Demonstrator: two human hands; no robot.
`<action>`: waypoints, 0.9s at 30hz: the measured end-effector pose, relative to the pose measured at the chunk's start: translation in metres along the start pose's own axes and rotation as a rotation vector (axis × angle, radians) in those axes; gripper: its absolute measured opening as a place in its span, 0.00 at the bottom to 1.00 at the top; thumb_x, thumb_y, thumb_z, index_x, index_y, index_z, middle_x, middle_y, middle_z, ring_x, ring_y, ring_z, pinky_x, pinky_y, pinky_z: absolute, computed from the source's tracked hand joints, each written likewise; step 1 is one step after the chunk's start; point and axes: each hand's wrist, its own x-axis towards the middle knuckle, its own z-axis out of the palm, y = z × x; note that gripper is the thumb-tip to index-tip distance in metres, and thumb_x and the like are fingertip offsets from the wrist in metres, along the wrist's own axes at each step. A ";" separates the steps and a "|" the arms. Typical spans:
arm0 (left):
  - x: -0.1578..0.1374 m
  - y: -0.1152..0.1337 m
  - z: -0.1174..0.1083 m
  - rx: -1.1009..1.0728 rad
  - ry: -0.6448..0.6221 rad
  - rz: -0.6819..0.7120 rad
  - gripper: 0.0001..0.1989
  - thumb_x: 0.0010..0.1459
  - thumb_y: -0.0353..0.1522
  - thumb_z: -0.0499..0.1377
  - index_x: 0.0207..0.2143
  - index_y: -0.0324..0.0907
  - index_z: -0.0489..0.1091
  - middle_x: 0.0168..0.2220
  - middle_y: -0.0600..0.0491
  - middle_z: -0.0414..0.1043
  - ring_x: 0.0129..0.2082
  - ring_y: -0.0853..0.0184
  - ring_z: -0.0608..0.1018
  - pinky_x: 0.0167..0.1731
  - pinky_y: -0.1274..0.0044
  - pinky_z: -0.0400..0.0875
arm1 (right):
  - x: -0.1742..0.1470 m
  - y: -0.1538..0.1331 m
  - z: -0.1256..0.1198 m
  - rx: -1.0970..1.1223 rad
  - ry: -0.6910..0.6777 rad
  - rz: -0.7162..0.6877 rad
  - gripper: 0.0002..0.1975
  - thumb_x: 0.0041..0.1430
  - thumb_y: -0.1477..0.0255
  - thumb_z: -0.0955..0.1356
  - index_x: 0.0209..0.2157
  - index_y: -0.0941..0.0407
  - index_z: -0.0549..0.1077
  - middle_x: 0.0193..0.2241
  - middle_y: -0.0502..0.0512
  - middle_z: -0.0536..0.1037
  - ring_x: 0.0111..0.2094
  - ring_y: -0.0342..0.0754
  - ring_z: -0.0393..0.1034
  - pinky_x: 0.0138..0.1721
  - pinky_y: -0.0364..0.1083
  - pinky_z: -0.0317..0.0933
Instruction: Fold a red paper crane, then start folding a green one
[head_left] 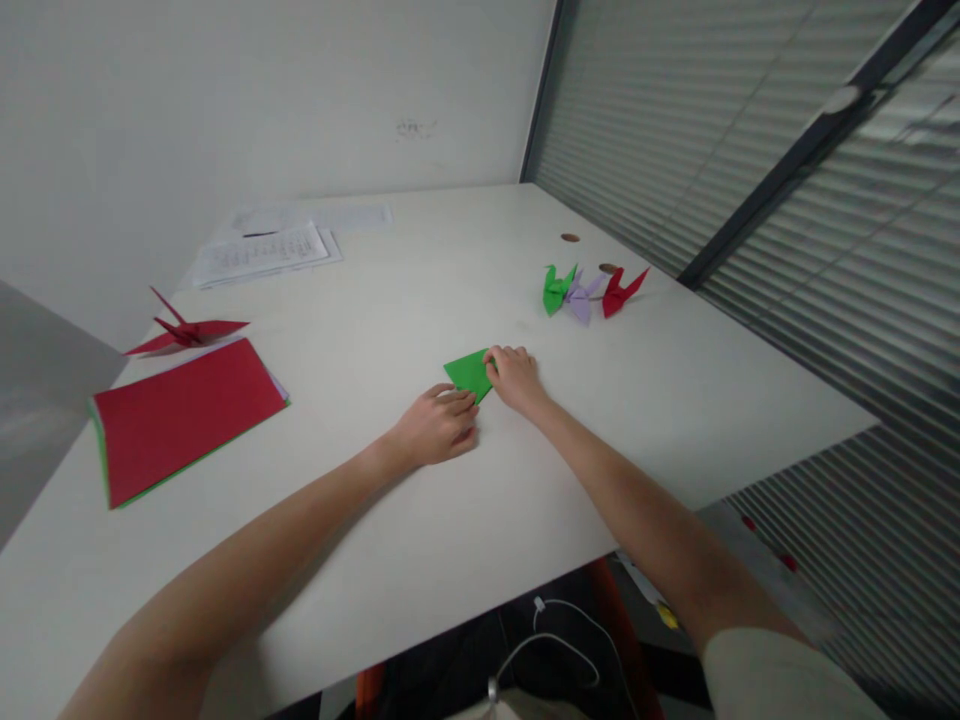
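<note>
A small folded piece of green paper [469, 372] lies on the white table [405, 300], its visible part roughly triangular with a point toward the left. My left hand [441, 425] rests at its near edge, fingers curled and touching the paper near its lower corner. On the paper's right side is my right hand [513, 377], its fingers bent and closed over that edge. Part of the paper is hidden under the right fingers.
Behind my right hand stand a green paper crane [556, 290], a lilac one [579, 300] and a red one [619, 293]. At left lie a stack of red paper [187, 415] and a larger red crane [187, 333]. Printed sheets [266, 252] lie farther back. Window blinds [750, 150] flank the right.
</note>
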 end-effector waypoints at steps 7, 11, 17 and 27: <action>-0.004 -0.001 0.007 -0.124 0.041 -0.142 0.19 0.62 0.35 0.53 0.53 0.37 0.67 0.47 0.42 0.75 0.46 0.58 0.77 0.49 0.65 0.70 | -0.001 0.000 -0.001 0.001 -0.006 -0.010 0.10 0.65 0.72 0.60 0.44 0.53 0.70 0.45 0.59 0.76 0.48 0.57 0.63 0.43 0.50 0.54; -0.003 -0.001 0.006 -0.157 -0.011 -0.159 0.20 0.62 0.37 0.53 0.54 0.38 0.67 0.46 0.42 0.72 0.48 0.56 0.75 0.50 0.62 0.69 | -0.001 0.001 -0.001 0.018 0.006 -0.011 0.10 0.65 0.72 0.60 0.44 0.53 0.70 0.44 0.58 0.76 0.48 0.57 0.63 0.44 0.50 0.53; -0.003 -0.004 0.006 -0.269 0.018 -0.212 0.18 0.62 0.36 0.55 0.52 0.40 0.68 0.51 0.43 0.70 0.51 0.57 0.74 0.53 0.63 0.66 | 0.000 0.004 0.000 0.063 0.005 -0.019 0.10 0.66 0.70 0.60 0.45 0.53 0.70 0.45 0.58 0.76 0.46 0.56 0.64 0.44 0.50 0.53; -0.001 -0.008 0.011 -0.319 0.102 -0.255 0.17 0.57 0.26 0.53 0.48 0.38 0.71 0.43 0.46 0.77 0.41 0.62 0.78 0.47 0.68 0.70 | 0.000 0.004 0.001 0.041 0.006 -0.024 0.10 0.66 0.70 0.60 0.44 0.53 0.71 0.44 0.60 0.76 0.47 0.57 0.63 0.44 0.51 0.53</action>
